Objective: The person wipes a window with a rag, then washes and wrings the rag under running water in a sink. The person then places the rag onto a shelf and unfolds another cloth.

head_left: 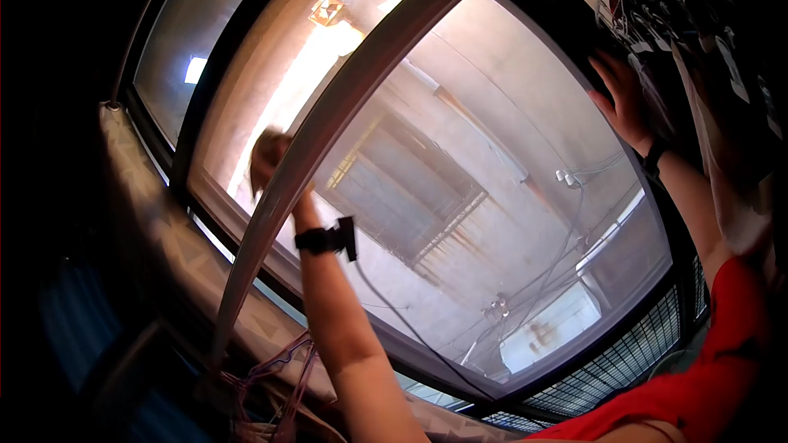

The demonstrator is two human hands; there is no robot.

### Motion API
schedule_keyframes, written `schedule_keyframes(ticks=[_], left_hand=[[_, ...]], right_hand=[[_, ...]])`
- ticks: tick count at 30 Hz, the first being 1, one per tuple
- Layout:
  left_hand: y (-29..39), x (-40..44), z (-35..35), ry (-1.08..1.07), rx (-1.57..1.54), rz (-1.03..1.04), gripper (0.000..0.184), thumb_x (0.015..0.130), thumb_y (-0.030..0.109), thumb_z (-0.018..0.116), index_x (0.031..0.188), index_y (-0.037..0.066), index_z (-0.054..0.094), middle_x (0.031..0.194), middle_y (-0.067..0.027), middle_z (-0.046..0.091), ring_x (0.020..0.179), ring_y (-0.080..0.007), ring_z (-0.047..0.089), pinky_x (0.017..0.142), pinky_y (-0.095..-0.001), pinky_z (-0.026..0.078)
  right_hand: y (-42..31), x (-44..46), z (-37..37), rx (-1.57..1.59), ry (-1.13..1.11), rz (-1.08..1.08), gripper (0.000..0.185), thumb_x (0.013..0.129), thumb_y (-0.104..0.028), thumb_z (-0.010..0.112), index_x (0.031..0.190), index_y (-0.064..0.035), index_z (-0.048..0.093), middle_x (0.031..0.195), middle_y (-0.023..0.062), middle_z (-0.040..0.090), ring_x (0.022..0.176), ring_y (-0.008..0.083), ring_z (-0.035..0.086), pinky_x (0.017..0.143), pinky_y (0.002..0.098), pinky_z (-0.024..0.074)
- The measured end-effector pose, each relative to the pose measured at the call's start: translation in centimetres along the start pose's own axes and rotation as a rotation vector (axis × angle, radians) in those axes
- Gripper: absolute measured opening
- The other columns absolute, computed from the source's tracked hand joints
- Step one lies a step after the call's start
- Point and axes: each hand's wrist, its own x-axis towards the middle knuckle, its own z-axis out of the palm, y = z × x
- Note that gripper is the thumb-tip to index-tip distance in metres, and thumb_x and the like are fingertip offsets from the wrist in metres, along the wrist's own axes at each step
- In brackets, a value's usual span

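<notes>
A large window pane (460, 172) lies ahead of both hands, filling the space between them, with a building wall and its rust-streaked window showing through the glass. The pane spreads out from the left hand (267, 168) toward the right hand (628, 107), which is raised beside its far edge.

The left hand is blurred and partly covered, so I cannot tell how far its fingers are bent; a brownish patch at its top may be a cloth or part of the hand itself. Whether it meets the glass is also unclear. The right hand has its fingers parted and holds nothing visible, close to the dark edge of the window.

A long diagonal pole (361, 78) stands in the way — it passes in front of the left hand and hides part of it. A beige triangle-patterned strip (168, 189) runs below and outward from that hand. Dark wire mesh (611, 365) lies below the right hand, and a round clip hanger (665, 8) hangs just above it, with pale fabric (698, 115) beside the wrist. Pinkish cords (279, 390) bunch below the left hand — near its forearm. A black wristband (316, 240) with a blocky attachment circles the left wrist.
</notes>
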Motion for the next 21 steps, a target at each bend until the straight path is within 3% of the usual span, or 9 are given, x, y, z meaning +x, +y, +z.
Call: schedule_keyframes(ticks=[1, 3, 5, 8, 12, 13, 15, 17, 21], left_hand=[[1.2, 0.0, 3.2, 0.082, 0.240, 0.386, 0.031, 0.089, 0.031, 0.062, 0.099, 0.003, 0.070, 0.098, -0.0148, 0.069, 0.091, -0.0257, 0.065, 0.076, -0.0380, 0.050], [7.5, -1.3, 8.0, 0.023, 0.281, 0.664, 0.050, 0.079, 0.036, 0.074, 0.116, 0.005, 0.062, 0.112, -0.0152, 0.064, 0.098, -0.0327, 0.062, 0.084, -0.0425, 0.050], [11.5, -2.2, 10.5, -0.253, 0.120, 0.722, 0.061, 0.070, 0.030, 0.080, 0.121, 0.006, 0.056, 0.120, -0.0158, 0.059, 0.111, -0.0339, 0.055, 0.095, -0.0456, 0.043], [12.8, -1.9, 12.0, -0.393, 0.151, 0.880, 0.046, 0.078, 0.015, 0.072, 0.121, 0.007, 0.057, 0.114, -0.0161, 0.060, 0.107, -0.0334, 0.056, 0.089, -0.0405, 0.046], [12.1, 0.9, 9.4, -0.377, -0.270, 0.594, 0.023, 0.087, 0.011, 0.062, 0.109, 0.004, 0.061, 0.105, -0.0139, 0.064, 0.096, -0.0311, 0.063, 0.082, -0.0359, 0.050], [8.4, 2.5, 8.7, -0.219, 0.379, 0.776, 0.018, 0.089, 0.010, 0.058, 0.106, 0.005, 0.062, 0.101, -0.0111, 0.066, 0.094, -0.0276, 0.064, 0.079, -0.0345, 0.051], [9.8, 3.9, 4.5, -0.287, 0.072, 0.583, 0.022, 0.092, 0.018, 0.056, 0.107, 0.005, 0.062, 0.108, -0.0123, 0.064, 0.102, -0.0241, 0.062, 0.085, -0.0355, 0.050], [3.8, 8.1, 1.8, 0.155, 0.576, 0.909, 0.030, 0.082, 0.016, 0.068, 0.110, 0.013, 0.057, 0.106, -0.0068, 0.064, 0.088, -0.0264, 0.066, 0.073, -0.0336, 0.055], [-4.3, 11.0, -7.5, 0.247, 0.856, 0.461, 0.035, 0.080, 0.029, 0.070, 0.105, 0.007, 0.059, 0.102, -0.0137, 0.064, 0.092, -0.0328, 0.063, 0.078, -0.0445, 0.051]], right_hand=[[-0.1, 0.1, -0.1, -0.006, -0.012, -0.003, 0.055, 0.085, -0.014, 0.063, 0.136, -0.0079, 0.044, 0.137, 0.0137, 0.045, 0.123, 0.0330, 0.043, 0.104, 0.0409, 0.0325], [-0.1, 0.1, -0.5, -0.017, -0.037, -0.003, 0.056, 0.085, -0.015, 0.063, 0.137, -0.0076, 0.043, 0.138, 0.0140, 0.044, 0.123, 0.0334, 0.043, 0.104, 0.0414, 0.0331], [0.0, 0.0, -0.4, -0.024, -0.032, -0.017, 0.056, 0.085, -0.015, 0.063, 0.137, -0.0076, 0.043, 0.138, 0.0139, 0.045, 0.123, 0.0333, 0.043, 0.103, 0.0414, 0.0334], [0.0, 0.0, -0.4, -0.031, -0.031, -0.035, 0.056, 0.085, -0.014, 0.063, 0.137, -0.0075, 0.043, 0.137, 0.0139, 0.045, 0.123, 0.0333, 0.043, 0.103, 0.0416, 0.0340], [0.2, 0.0, -0.4, -0.052, -0.051, -0.035, 0.056, 0.085, -0.014, 0.063, 0.136, -0.0071, 0.044, 0.137, 0.0138, 0.046, 0.122, 0.0333, 0.044, 0.102, 0.0412, 0.0347], [0.3, -0.1, -0.3, -0.062, -0.053, -0.031, 0.055, 0.085, -0.015, 0.063, 0.136, -0.0073, 0.044, 0.137, 0.0130, 0.046, 0.122, 0.0326, 0.044, 0.102, 0.0407, 0.0348], [0.1, 0.0, -0.5, -0.062, -0.051, -0.036, 0.056, 0.085, -0.015, 0.063, 0.137, -0.0074, 0.044, 0.137, 0.0127, 0.046, 0.122, 0.0323, 0.044, 0.102, 0.0406, 0.0347], [0.2, -0.1, -0.4, -0.072, -0.056, -0.030, 0.055, 0.085, -0.015, 0.063, 0.137, -0.0076, 0.044, 0.137, 0.0119, 0.046, 0.123, 0.0315, 0.044, 0.103, 0.0404, 0.0341], [0.4, -0.3, -0.4, -0.099, -0.090, -0.018, 0.057, 0.087, -0.015, 0.061, 0.139, -0.0087, 0.041, 0.140, 0.0117, 0.043, 0.126, 0.0310, 0.042, 0.105, 0.0406, 0.0329]])
